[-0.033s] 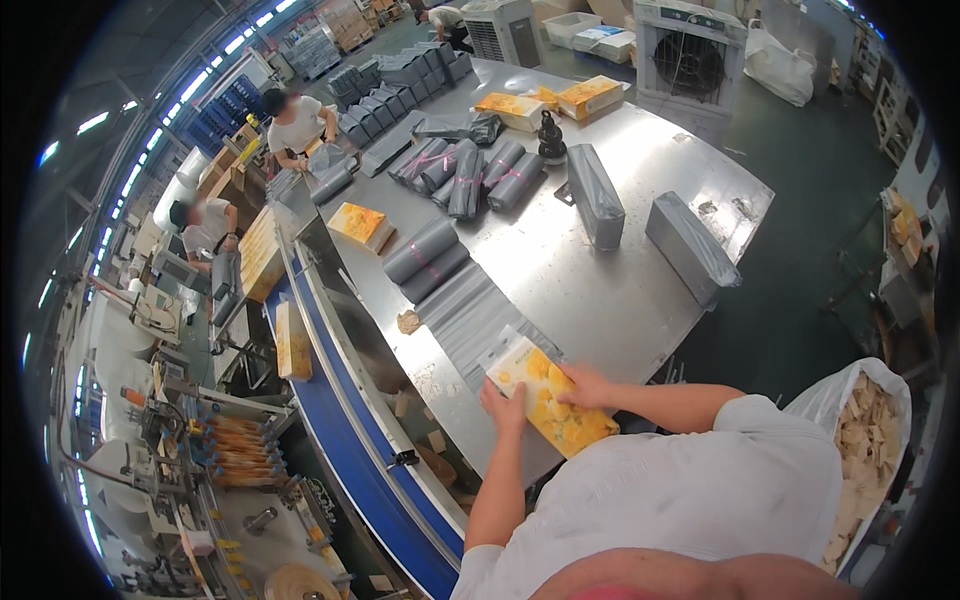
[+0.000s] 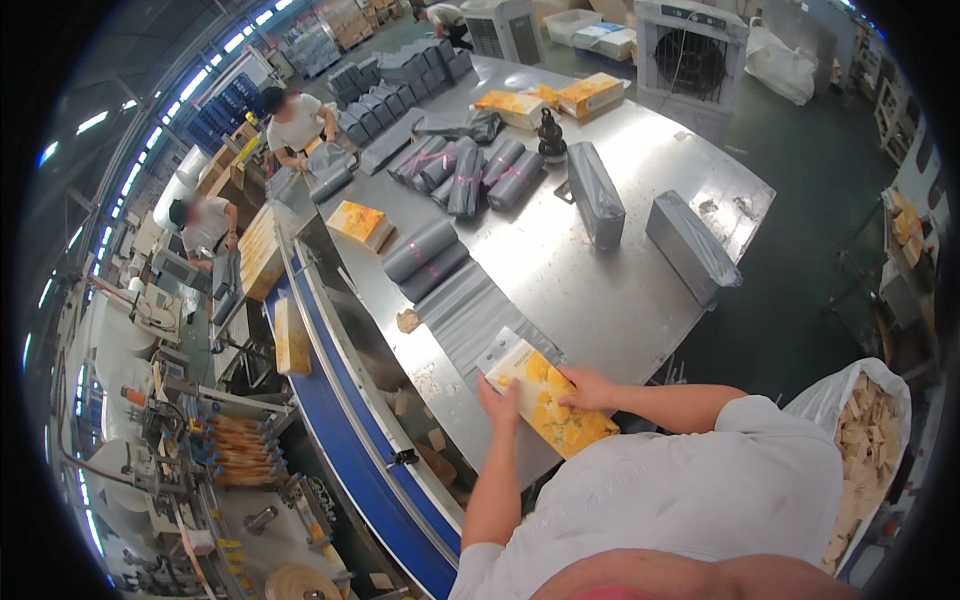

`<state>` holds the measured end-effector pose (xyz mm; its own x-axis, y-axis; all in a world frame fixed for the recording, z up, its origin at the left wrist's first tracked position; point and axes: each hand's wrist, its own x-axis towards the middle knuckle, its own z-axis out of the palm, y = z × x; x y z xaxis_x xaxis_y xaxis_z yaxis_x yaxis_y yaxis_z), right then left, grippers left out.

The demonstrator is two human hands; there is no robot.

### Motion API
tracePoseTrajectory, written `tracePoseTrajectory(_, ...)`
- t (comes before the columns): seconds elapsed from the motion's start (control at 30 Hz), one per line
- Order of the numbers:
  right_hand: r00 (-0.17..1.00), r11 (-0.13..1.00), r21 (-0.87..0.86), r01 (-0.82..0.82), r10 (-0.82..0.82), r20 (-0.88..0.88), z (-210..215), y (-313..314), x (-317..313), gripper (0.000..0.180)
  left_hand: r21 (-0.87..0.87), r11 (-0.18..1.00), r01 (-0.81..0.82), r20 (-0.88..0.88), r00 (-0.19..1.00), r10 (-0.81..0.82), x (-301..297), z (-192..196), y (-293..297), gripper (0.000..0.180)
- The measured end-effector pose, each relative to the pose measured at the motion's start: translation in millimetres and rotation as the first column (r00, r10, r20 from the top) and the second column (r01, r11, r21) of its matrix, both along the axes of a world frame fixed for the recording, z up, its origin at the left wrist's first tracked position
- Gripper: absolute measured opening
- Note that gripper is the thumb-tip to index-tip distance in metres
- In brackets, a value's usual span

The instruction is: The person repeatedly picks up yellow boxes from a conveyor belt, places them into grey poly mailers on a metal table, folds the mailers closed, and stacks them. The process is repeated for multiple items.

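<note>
A yellow and white flower-printed tissue pack [image 2: 556,402] lies tilted between my hands at the near edge of the metal table, close to my body. My left hand [image 2: 498,398] grips its left side, thumb on top and fingers partly hidden. From the right, my right hand [image 2: 588,388] closes over the pack's upper right edge. Flat grey plastic bags [image 2: 470,318] lie on the table just beyond the pack, touching or partly under its far end; the overlap is hidden.
Pink-tied grey rolls [image 2: 425,255] and another tissue pack [image 2: 362,226] lie farther up the metal table [image 2: 660,310]. Two grey-wrapped blocks [image 2: 692,248] stand at right. A blue conveyor [image 2: 350,440] runs along the left. Beside me is a sack of scraps [image 2: 868,430]. Two people work at far left.
My left hand has shifted very slightly left at the pack's side. The right hand and the pack look almost unmoved.
</note>
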<state>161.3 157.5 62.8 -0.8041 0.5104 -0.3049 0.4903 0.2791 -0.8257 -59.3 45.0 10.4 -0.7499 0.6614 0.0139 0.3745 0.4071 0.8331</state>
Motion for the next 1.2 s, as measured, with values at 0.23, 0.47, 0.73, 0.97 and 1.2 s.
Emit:
tracePoseTrajectory(0.23,0.991,0.998,-0.056,-0.016,0.009,-0.137,-18,12,2,0.033,0.261,0.939,-0.225,0.532,0.845,0.054,-39,3,3,0.093)
tracePoseTrajectory(0.47,0.964,0.92,0.39,0.035,0.072,-0.255,-45,56,-1,0.018,0.005,0.998,0.066,0.183,0.981,-0.066,-46,33,-16,0.049)
tracePoseTrajectory(0.73,0.915,0.751,0.582,-0.311,0.402,-0.029,-28,87,-79,0.029,-0.276,0.923,0.267,0.005,0.961,-0.277,-52,62,-20,0.043)
tracePoseTrajectory(0.97,0.895,0.696,0.57,-0.437,0.397,0.203,-40,89,-83,0.068,-0.299,0.912,0.281,-0.052,0.95,-0.309,-48,65,-20,0.045)
tracePoseTrajectory(1.2,0.813,0.579,0.572,-0.581,0.434,0.388,-11,91,-96,0.076,-0.357,0.854,0.378,-0.173,0.872,-0.458,-62,67,19,0.057)
